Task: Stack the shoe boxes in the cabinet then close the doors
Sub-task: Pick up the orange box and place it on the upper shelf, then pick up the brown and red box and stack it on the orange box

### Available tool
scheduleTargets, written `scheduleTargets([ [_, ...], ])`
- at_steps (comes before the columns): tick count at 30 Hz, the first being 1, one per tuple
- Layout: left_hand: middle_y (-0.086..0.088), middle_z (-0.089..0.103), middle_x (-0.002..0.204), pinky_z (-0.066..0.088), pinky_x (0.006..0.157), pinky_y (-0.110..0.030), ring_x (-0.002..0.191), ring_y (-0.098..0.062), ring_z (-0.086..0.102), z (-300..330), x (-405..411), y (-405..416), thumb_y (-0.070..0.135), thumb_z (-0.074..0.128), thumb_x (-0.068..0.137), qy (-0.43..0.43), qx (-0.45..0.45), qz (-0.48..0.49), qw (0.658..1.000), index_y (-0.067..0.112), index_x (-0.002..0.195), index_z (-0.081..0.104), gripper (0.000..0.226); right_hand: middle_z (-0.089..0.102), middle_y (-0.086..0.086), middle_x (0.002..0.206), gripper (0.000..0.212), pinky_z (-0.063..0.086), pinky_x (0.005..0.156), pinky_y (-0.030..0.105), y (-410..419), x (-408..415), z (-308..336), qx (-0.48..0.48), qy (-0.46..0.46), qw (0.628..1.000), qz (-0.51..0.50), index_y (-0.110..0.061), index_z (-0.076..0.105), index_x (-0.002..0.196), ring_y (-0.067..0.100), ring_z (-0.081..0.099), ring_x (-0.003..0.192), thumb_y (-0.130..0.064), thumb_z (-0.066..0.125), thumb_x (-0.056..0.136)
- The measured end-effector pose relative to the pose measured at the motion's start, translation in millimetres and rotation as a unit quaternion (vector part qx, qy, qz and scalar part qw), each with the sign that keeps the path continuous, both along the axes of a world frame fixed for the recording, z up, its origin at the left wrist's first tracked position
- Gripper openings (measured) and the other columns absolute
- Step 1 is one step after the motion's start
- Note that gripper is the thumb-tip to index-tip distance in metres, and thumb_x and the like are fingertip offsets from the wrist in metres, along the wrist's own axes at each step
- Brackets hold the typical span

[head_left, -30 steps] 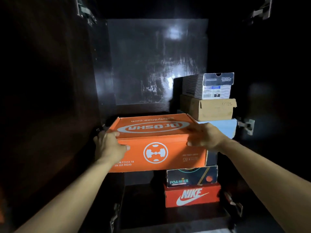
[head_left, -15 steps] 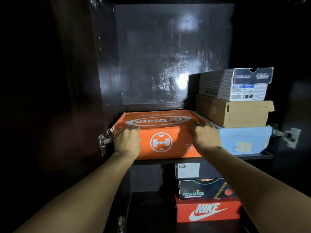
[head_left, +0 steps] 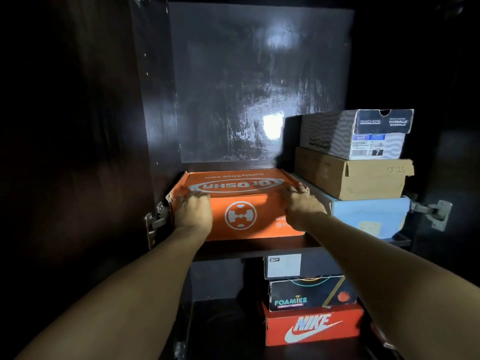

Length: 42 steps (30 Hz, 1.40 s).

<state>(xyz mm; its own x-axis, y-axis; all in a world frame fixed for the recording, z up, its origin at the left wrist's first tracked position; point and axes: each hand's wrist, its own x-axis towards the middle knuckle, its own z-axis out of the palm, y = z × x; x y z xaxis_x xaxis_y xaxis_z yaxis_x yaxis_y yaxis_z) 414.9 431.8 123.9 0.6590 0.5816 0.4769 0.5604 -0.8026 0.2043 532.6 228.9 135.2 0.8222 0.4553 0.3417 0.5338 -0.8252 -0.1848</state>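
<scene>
Now, from the head view, the orange Dr.Osha box (head_left: 239,203) sits on the cabinet shelf (head_left: 259,246), left of the light blue box (head_left: 368,216) that carries a brown carton (head_left: 350,175) and a Skechers box (head_left: 355,133). The left hand (head_left: 193,213) and right hand (head_left: 302,203) each have their grip curled over its front top edge.

Top black box (head_left: 298,266) half hidden behind the right arm, cabinet doors lost in the dark, small label print too blurry to read
</scene>
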Motion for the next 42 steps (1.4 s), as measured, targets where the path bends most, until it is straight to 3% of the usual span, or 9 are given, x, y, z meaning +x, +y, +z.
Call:
scheduleTargets([
  [3, -0.012, 0.024, 0.156, 0.016, 0.118, -0.042, 0.145, -0.029, 0.017, 5, -1, -9, 0.010, 0.040, 0.096, 0.052, -0.001, 0.002, 0.999, 0.009, 0.147, 0.027, 0.052, -0.008, -0.005, 0.161, 0.082, 0.012, 0.116, 0.054, -12, -5, 4, -0.085, 0.027, 0.995, 0.051, -0.026, 0.001, 0.153, 0.026, -0.008, 0.148, -0.015, 0.053, 0.092],
  [6, -0.012, 0.000, 0.161, 0.002, 0.120, -0.044, 0.148, -0.031, -0.004, 2, -9, -23, 0.024, 0.053, 0.093, 0.093, 0.016, -0.021, 0.995, 0.010, 0.152, 0.006, 0.077, 0.007, -0.005, 0.162, 0.079, 0.021, 0.116, 0.051, -29, -12, 3, -0.068, 0.002, 0.996, 0.057, -0.031, 0.013, 0.152, 0.024, 0.008, 0.148, -0.021, 0.059, 0.088],
  [9, -0.011, 0.014, 0.159, 0.007, 0.119, -0.042, 0.147, -0.031, 0.008, -4, -22, -48, 0.028, 0.059, 0.087, 0.031, 0.083, -0.084, 0.993, 0.011, 0.148, 0.023, 0.073, 0.054, 0.009, 0.135, 0.059, 0.046, 0.093, 0.035, -48, -25, 5, -0.018, 0.004, 0.999, 0.040, -0.031, 0.044, 0.138, 0.031, 0.053, 0.119, -0.027, 0.064, 0.083],
  [13, -0.006, 0.059, 0.117, 0.041, 0.097, -0.035, 0.118, -0.030, 0.051, -3, -31, -89, 0.027, 0.063, 0.081, 0.005, 0.021, -0.220, 0.975, 0.019, 0.099, 0.061, 0.019, 0.067, 0.011, 0.108, 0.030, 0.044, 0.073, 0.027, -86, -49, 16, -0.074, -0.022, 0.996, 0.049, -0.022, 0.065, 0.114, 0.033, 0.061, 0.101, -0.026, 0.062, 0.085],
  [19, -0.018, 0.064, 0.089, 0.044, 0.067, -0.035, 0.080, -0.029, 0.060, -4, -21, -164, 0.037, 0.069, 0.081, 0.208, -0.041, -0.381, 0.900, 0.006, 0.086, 0.064, 0.032, 0.070, 0.002, 0.110, 0.036, 0.049, 0.095, 0.031, -167, -94, 26, -0.043, 0.056, 0.997, 0.017, -0.015, 0.069, 0.113, 0.018, 0.063, 0.105, -0.028, 0.074, 0.080],
  [28, 0.000, 0.067, 0.119, 0.050, 0.086, -0.028, 0.105, -0.018, 0.064, -52, -31, -314, 0.045, 0.076, 0.071, 0.251, -0.111, -0.496, 0.824, 0.017, 0.122, 0.063, 0.060, 0.071, -0.003, 0.104, 0.042, 0.050, 0.088, 0.027, -326, -170, -16, -0.035, 0.147, 0.981, -0.121, -0.018, 0.069, 0.114, 0.014, 0.065, 0.096, -0.033, 0.077, 0.076],
  [34, 0.005, 0.065, 0.118, 0.048, 0.096, -0.040, 0.108, -0.015, 0.061, -111, -62, -428, 0.055, 0.076, 0.063, 0.298, -0.136, -0.547, 0.770, 0.024, 0.121, 0.062, 0.067, 0.071, -0.001, 0.107, 0.037, 0.051, 0.091, 0.036, -437, -223, -66, -0.052, 0.202, 0.954, -0.214, -0.023, 0.072, 0.109, 0.021, 0.064, 0.099, -0.033, 0.077, 0.074],
  [38, -0.007, 0.066, 0.111, 0.051, 0.089, -0.042, 0.104, -0.028, 0.062, -156, -84, -501, 0.050, 0.077, 0.068, 0.341, -0.144, -0.578, 0.727, 0.012, 0.116, 0.063, 0.063, 0.072, -0.001, 0.105, 0.039, 0.052, 0.088, 0.034, -508, -252, -111, -0.031, 0.245, 0.929, -0.275, -0.023, 0.071, 0.111, 0.021, 0.066, 0.094, -0.035, 0.078, 0.074],
  [42, -0.001, 0.062, 0.121, 0.049, 0.083, -0.031, 0.106, -0.020, 0.060, -198, -104, -567, 0.043, 0.076, 0.075, 0.392, -0.152, -0.599, 0.681, 0.014, 0.128, 0.058, 0.063, 0.071, -0.001, 0.110, 0.039, 0.050, 0.087, 0.028, -572, -281, -164, -0.021, 0.286, 0.902, -0.323, -0.021, 0.070, 0.113, 0.019, 0.064, 0.100, -0.034, 0.076, 0.076],
])
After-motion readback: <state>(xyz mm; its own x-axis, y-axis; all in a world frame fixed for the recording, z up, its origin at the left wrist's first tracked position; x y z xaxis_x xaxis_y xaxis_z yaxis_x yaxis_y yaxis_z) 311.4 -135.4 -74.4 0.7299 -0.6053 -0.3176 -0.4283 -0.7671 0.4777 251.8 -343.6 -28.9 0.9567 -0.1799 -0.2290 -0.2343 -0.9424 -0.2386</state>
